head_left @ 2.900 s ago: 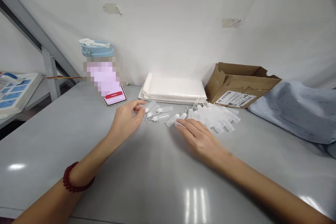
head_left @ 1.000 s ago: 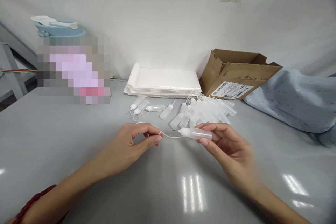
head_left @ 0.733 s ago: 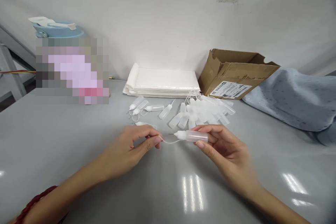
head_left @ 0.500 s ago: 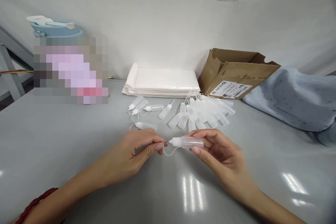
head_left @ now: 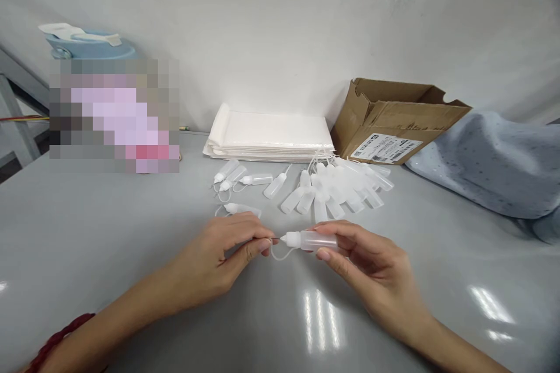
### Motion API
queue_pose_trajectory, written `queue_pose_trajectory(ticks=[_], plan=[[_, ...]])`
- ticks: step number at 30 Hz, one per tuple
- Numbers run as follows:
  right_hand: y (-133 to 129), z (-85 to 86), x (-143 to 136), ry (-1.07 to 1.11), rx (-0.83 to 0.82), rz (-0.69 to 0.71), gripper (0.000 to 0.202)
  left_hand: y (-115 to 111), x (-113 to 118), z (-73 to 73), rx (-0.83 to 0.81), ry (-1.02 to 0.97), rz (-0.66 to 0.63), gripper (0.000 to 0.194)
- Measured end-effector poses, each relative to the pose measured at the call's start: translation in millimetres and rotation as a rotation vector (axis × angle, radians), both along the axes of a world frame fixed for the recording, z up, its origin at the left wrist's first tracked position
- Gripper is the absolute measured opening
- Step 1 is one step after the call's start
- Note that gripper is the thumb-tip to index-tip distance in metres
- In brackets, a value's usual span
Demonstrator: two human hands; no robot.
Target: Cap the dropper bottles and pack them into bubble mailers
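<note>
My right hand (head_left: pixel 371 265) holds a small translucent squeeze bottle (head_left: pixel 312 240) lying sideways, its white nozzle pointing left. My left hand (head_left: pixel 214 259) pinches the bottle's tiny tethered cap (head_left: pixel 268 240) at the needle tip; a thin white strap loops down between cap and nozzle. Both hands hover just above the grey table (head_left: pixel 131 227). Behind them lies a heap of the same bottles (head_left: pixel 345 183), and a few separate bottles (head_left: pixel 238 178) lie to its left, one (head_left: pixel 242 208) close to my left hand.
A stack of white bags (head_left: pixel 271 134) rests against the wall. An open cardboard box (head_left: pixel 394 119) lies on its side to the right, beside a pale blue cloth (head_left: pixel 490 163). A blue-lidded container (head_left: pixel 83 46) stands at the left, above a blurred patch.
Both hands left the bottles on the table and took up one bottle. Over the last second they came together, bringing the cap up to the needle tip and slackening the strap into a loop.
</note>
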State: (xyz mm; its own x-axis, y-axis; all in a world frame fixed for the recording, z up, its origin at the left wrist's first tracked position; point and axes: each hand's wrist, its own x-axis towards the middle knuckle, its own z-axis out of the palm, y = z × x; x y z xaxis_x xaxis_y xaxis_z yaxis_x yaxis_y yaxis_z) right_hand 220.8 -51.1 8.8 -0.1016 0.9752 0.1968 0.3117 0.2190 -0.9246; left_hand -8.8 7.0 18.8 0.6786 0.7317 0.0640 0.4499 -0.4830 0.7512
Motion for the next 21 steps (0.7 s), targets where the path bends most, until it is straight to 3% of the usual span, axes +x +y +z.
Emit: queue_pose_trajectory(ticks=[7, 21], plan=[[-1, 4.1, 2, -0.171, 0.23, 0.07, 0.028, -2, -1, -7.6, 0.075, 0.044, -0.095, 0.027], [-3, -0.6, -3, -0.132, 0.221, 0.048, 0.028, -7, 2, -11.2, 0.162, -0.019, -0.099, 0.023]])
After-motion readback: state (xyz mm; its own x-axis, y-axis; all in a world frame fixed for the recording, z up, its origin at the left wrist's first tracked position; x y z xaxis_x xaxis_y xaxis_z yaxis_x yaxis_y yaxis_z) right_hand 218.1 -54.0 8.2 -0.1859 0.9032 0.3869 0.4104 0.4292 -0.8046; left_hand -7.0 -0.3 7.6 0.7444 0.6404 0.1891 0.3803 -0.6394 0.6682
